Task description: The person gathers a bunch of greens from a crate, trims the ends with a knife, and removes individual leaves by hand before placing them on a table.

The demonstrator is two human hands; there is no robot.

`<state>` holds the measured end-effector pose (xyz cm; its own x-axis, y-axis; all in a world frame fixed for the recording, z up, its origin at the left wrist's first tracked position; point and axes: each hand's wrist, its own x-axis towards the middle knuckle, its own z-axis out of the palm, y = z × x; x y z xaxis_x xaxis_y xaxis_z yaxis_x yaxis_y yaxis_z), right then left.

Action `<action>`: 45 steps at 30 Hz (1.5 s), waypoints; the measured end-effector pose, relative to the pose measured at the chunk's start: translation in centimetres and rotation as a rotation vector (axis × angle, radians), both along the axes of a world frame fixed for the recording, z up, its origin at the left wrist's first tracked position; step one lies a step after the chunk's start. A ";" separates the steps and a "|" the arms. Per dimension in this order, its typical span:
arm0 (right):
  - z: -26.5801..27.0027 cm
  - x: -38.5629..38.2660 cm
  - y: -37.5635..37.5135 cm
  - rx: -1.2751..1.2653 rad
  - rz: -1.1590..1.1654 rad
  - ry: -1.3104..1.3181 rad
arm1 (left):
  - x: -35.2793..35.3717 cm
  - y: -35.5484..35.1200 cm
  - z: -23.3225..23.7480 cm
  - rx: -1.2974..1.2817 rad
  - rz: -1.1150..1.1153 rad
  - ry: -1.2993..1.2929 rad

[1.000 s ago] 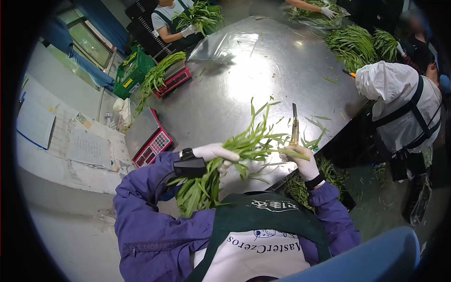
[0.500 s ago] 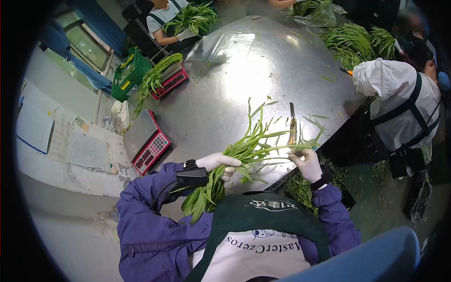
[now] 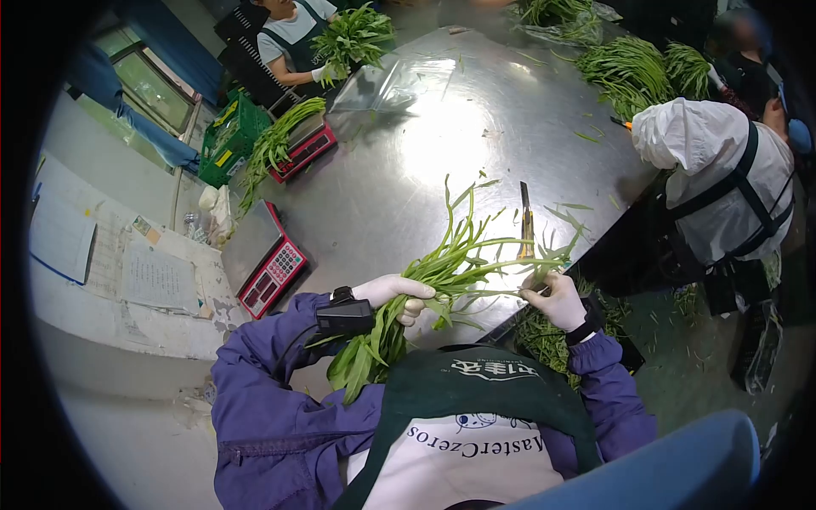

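My gloved left hand (image 3: 394, 296) is wrapped round the middle of a bunch of water spinach (image 3: 433, 272). Its leaves hang down toward my apron, while the cut stems fan out up and to the right. At the stem ends, my gloved right hand (image 3: 556, 303) has thumb and fingers pinched together on a thin stem or leaf; the exact grip is partly hidden. A utility knife (image 3: 526, 223) with a yellow and black handle lies on the metal table (image 3: 374, 204), just beyond my right hand. Loose leaves (image 3: 568, 223) lie beside the knife.
To the left stands a red scale (image 3: 274, 276); another scale (image 3: 310, 151) farther back carries greens. Green trimmings (image 3: 548, 336) fill a container below the table edge at right. A co-worker in white sleeves (image 3: 705, 170) stands right; another person (image 3: 293, 42) holds greens at the back.
My right hand has drawn slightly down, its fingertips lower at the stem ends. My left hand keeps its grip on the bunch. The back co-worker's hand and greens have shifted slightly.
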<state>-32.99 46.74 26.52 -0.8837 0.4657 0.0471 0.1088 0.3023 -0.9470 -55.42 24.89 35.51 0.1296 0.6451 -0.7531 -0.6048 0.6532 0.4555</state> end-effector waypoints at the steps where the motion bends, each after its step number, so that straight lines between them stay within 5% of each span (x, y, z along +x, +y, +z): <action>1: 0.2 0.0 -0.1 0.128 0.027 -0.027 | 0.1 0.0 0.1 -0.014 -0.003 0.001; 6: -2.0 -0.2 -0.4 0.364 -0.042 -0.078 | 0.6 0.2 0.0 -0.015 0.004 0.021; 11: -1.1 0.1 -0.8 -0.144 -0.024 -0.048 | 0.0 0.0 0.1 -0.015 0.023 -0.013; 15: -1.2 0.4 -0.4 -0.151 0.046 -0.069 | 0.0 0.2 0.6 0.007 0.022 0.012; 17: -1.1 0.5 -0.6 0.108 0.028 -0.062 | 0.1 0.3 1.0 -0.006 0.006 0.017; 21: -0.9 0.4 -1.0 0.113 0.037 -0.127 | -0.1 0.2 0.3 -0.004 0.000 -0.013; 23: -1.3 0.3 -1.2 0.327 0.032 -0.072 | -0.1 0.1 0.1 -0.012 0.007 -0.022; 27: -3.3 0.5 -1.0 0.228 -0.246 -0.133 | 0.1 0.3 0.5 -0.010 -0.007 0.004; 32: -4.6 2.3 1.4 0.249 -0.233 -0.668 | -0.1 0.1 0.4 0.012 0.011 -0.033; 34: -3.9 1.8 1.0 0.509 -0.238 -0.123 | 0.0 0.1 0.1 0.005 0.014 -0.047; 36: 0.8 0.6 -0.5 -0.100 -0.126 0.018 | 0.1 0.3 0.1 -0.004 0.007 -0.060; 38: 1.7 -0.4 -1.1 -0.075 -0.087 0.200 | 0.4 0.6 0.6 -0.030 0.008 -0.070; 45: 4.0 -1.2 -1.5 -0.353 -0.019 0.233 | 0.7 0.3 0.8 -0.031 0.024 -0.106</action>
<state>-34.22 45.26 30.53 -0.8592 0.5054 0.0791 -0.1178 -0.0449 -0.9920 -54.69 25.14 36.27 0.1945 0.6257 -0.7555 -0.6644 0.6506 0.3678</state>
